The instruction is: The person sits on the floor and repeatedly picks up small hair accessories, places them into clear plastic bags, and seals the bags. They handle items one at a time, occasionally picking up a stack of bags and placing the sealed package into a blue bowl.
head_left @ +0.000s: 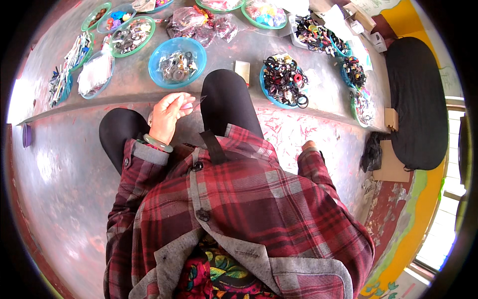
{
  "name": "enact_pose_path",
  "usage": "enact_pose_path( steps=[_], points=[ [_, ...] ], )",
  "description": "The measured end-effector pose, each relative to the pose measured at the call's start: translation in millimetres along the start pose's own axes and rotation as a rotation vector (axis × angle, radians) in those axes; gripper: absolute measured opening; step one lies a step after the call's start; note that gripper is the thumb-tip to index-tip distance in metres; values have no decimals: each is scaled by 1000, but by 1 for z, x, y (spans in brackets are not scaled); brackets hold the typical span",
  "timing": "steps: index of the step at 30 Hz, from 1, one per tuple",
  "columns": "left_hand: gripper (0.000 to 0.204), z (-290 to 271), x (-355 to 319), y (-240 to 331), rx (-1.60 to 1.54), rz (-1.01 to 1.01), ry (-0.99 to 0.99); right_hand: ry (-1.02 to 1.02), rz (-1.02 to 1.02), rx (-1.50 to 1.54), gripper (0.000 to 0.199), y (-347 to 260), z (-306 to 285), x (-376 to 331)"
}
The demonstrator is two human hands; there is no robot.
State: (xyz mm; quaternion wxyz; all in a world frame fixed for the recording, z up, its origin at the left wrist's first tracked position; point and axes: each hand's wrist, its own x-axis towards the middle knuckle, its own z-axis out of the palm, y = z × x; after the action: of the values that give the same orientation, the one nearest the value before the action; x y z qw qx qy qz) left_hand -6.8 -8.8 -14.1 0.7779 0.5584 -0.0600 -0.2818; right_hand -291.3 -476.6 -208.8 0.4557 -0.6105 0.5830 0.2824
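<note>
- Sky-blue round plastic basin (153, 64) sits on the left part of a smooth grey ledge (129, 79), just beyond the person's left hand (167, 115); small shiny metallic-looking pieces (178, 67) lie loosely in its middle.
- That left hand is half closed, thumb brought in against the curled fingers, over the gap between the knees. One thin dark sliver (202, 99) shows just beside the fingertips; I cannot tell whether they have hold of it.
- Around the left wrist goes a pale green smooth bangle (158, 143), just past the turned-back grey cuff.
- As for the right hand (309, 145), only a small part pokes out of the red-and-grey plaid sleeve (314, 167), so I cannot tell how far open it is or whether it holds anything.
- Scattered thin red scraps (286, 130) cover the floor near that hand, to its left.
- Farther right on the ledge, a second blue basin (269, 98) bears a high heap of black looped bands (284, 79).
- Between the two basins stands or lies a small pale rectangular box (242, 71).
- Far left, white flat packets (94, 74) fill another container; beyond the sky-blue basin, crumpled clear plastic bags (199, 25) lie on the ledge.
</note>
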Motion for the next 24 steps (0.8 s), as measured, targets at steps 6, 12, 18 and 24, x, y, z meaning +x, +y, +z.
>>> enact_pose_path(
  steps=[6, 12, 18, 24],
  points=[
    [23, -4, -1, 2, 23, 9, 15, -212, -449, 419, 17, -45, 14, -56],
    [23, -6, -4, 5, 9, 21, 32, -633, -681, 750, 19, -89, 23, -105],
    [23, 2, 2, -2, -34, 6, -25, -27, -210, -68, 36, 14, 7, 8],
    [22, -3, -2, 4, -2, 3, -8, -733, -580, 533, 63, -115, 55, -138]
  ],
)
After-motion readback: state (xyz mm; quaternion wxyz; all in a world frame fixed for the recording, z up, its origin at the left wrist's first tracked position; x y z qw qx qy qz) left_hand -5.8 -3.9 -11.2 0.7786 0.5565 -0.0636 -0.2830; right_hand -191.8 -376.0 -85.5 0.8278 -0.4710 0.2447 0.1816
